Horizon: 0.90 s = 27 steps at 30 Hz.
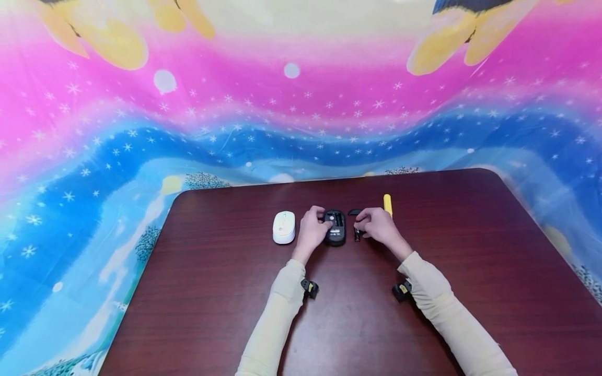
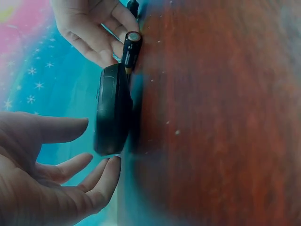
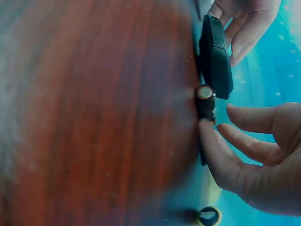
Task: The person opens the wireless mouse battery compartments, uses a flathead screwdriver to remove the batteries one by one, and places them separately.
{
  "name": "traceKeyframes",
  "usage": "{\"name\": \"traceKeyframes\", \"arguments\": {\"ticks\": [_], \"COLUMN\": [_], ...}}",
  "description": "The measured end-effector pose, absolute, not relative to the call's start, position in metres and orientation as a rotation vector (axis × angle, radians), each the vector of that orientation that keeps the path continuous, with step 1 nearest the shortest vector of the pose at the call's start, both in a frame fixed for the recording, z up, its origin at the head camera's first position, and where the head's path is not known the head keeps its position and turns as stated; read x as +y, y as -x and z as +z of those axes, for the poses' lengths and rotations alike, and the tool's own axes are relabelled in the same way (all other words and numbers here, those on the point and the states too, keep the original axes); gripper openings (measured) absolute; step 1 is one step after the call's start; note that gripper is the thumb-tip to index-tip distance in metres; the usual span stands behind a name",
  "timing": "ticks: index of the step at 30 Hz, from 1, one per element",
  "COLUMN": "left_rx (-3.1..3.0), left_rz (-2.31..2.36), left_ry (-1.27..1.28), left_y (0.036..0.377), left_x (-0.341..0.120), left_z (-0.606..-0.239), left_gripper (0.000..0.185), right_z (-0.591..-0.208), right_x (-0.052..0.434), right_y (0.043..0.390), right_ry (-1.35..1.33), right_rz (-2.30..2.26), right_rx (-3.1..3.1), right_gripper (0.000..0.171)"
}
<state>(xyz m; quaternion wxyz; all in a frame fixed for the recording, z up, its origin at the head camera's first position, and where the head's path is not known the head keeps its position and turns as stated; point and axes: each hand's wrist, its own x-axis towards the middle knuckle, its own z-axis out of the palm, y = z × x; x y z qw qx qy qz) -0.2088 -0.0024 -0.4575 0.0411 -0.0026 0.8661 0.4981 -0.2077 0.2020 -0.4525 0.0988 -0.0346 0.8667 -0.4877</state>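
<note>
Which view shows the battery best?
The right wrist view: the battery lies on the table, end-on and sharp, right hand touching it. The left wrist view shows it beside the black mouse. In the head view it is tiny.

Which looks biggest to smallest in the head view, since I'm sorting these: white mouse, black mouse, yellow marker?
1-2. white mouse and black mouse: look alike; the left hand partly covers the black one.
3. yellow marker, partly hidden by the right hand.
</note>
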Motion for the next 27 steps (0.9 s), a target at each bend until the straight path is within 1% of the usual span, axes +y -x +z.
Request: {"name": "traceKeyframes", "arguments": {"ticks": [4, 13, 20, 27], "left_rx": [2.666, 2.684, 2.746, 2.746], "left_rz": [1.543, 1.57, 1.494, 1.412], "left_ry": [-0.004, -0.093, -0.129, -0.251], "left_y": [0.209, 0.211, 0.211, 0.208], "left_x": [-0.006, -0.022, -0.053, -0.089], "left_z": [-0.452, -0.438, -0.429, -0.426], "left_gripper": [0.043, 0.046, 0.047, 0.059], "right_z": [-0.446, -0.426, -0.415, -0.401], "right_x": [0.202, 0.196, 0.185, 0.168], "right_y": [0.208, 0.206, 0.211, 0.219], "right_ry": [0.125, 0.161, 0.208, 0.279], "right_rz": [-1.396, -1.393, -1.358, -1.308], "right_rx": [2.658, 2.7, 2.741, 2.746], "right_gripper": [0.022, 0.026, 0.027, 0.031]}}
